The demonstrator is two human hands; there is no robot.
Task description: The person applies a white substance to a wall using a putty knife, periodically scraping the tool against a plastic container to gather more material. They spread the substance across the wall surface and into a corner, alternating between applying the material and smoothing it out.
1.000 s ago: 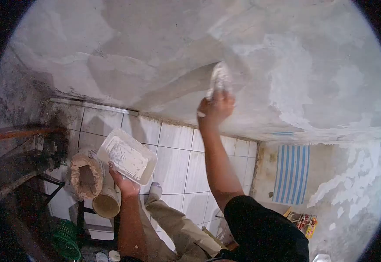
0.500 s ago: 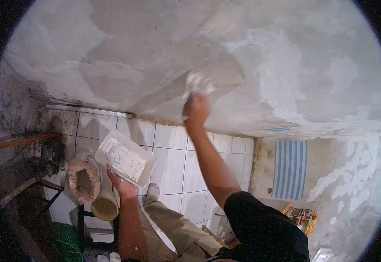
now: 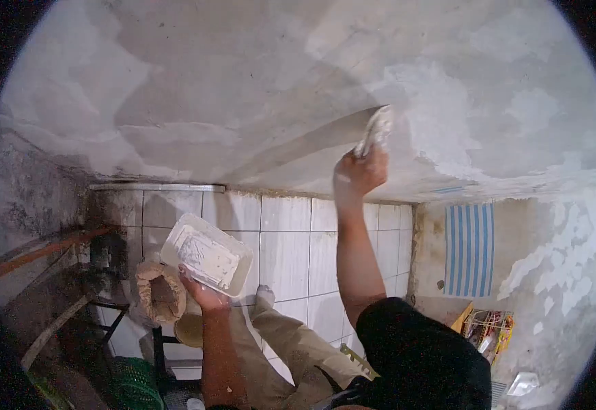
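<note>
My right hand (image 3: 363,171) is closed around a putty knife (image 3: 378,128) smeared with white putty. Its blade lies against the patchy grey wall (image 3: 277,82), beside a whiter coated area; the handle is mostly hidden by my fingers. Lower down on the left, my left hand (image 3: 205,292) grips a shallow white plastic tub (image 3: 244,272) from beneath and along its near edge. Some white putty (image 3: 205,255) coats the bottom of the tub.
An open paper bag (image 3: 160,294) and a round container (image 3: 190,329) stand left of my legs, near a green basket (image 3: 137,383). A blue-striped cloth (image 3: 469,251) hangs right, above a wire rack (image 3: 489,331). White tiles (image 3: 285,263) cover the floor.
My right hand and the putty knife have swept to the right along the wall. The left hand still holds the tub, which appears slightly further right and lower as the view shifts.
</note>
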